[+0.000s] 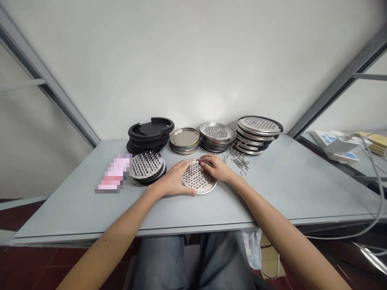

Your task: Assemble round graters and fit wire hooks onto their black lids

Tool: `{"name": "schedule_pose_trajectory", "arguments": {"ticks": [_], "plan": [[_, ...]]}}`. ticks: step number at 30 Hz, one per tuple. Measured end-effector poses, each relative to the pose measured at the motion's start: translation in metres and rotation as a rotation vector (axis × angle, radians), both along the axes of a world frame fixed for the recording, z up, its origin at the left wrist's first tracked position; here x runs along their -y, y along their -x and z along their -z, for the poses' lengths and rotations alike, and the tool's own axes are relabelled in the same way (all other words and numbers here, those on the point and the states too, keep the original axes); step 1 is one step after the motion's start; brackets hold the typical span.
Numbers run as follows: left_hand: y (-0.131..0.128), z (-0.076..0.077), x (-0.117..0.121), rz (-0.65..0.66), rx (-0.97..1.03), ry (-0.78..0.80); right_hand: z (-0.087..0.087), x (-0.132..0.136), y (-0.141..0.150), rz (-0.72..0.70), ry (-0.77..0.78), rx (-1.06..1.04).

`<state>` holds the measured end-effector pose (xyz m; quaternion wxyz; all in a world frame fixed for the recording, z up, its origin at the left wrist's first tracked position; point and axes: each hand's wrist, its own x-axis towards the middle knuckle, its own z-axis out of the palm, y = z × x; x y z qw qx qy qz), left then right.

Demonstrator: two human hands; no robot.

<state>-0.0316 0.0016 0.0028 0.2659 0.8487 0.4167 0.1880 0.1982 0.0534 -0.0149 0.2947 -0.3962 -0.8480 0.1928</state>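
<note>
Just right of a stack of round black-and-silver plates [147,166] on the grey worktop [272,189], your widely spread left hand [176,178] and curled right hand [217,167] hold a round, perforated silver metal disc [196,177]. You seem to be positioning it; next calls for steady rim grip.

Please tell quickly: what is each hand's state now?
Left hand: holding the perforated metal disc between spread thumb and fingers.
Right hand: fingers bent at the disc's far right side; grip cannot be told.

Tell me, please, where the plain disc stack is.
In the head view, the plain disc stack sits just left of centre, between black holders and perforated discs.
</note>
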Motion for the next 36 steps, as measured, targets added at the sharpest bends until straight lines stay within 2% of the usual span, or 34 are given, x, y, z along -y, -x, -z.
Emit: {"name": "schedule_pose_trajectory", "arguments": {"ticks": [3, 8, 16, 25, 31, 36], "plan": [[0.000, -0.003, 0.001, -0.003, -0.014, 0.010, 0.002, 0.000, 0.000, -0.017, -0.042, 0.046], [-0.001, -0.005, 0.002, -0.007, -0.032, 0.012, 0.003, -0.001, 0.000, -0.015, -0.011, 0.018], [0.001, -0.002, -0.001, 0.003, -0.044, 0.020, -0.002, 0.002, 0.001, 0.086, 0.021, -0.040], [0.002, 0.000, -0.003, 0.005, -0.032, 0.029, -0.003, 0.002, -0.002, 0.157, 0.047, -0.015], [0.000, 0.000, -0.002, -0.026, -0.022, 0.021, -0.004, 0.002, -0.001, 0.181, 0.100, -0.083], [0.000, 0.003, -0.001, -0.057, -0.022, 0.043, -0.010, 0.007, 0.003, 0.196, 0.039, -0.145]]}}
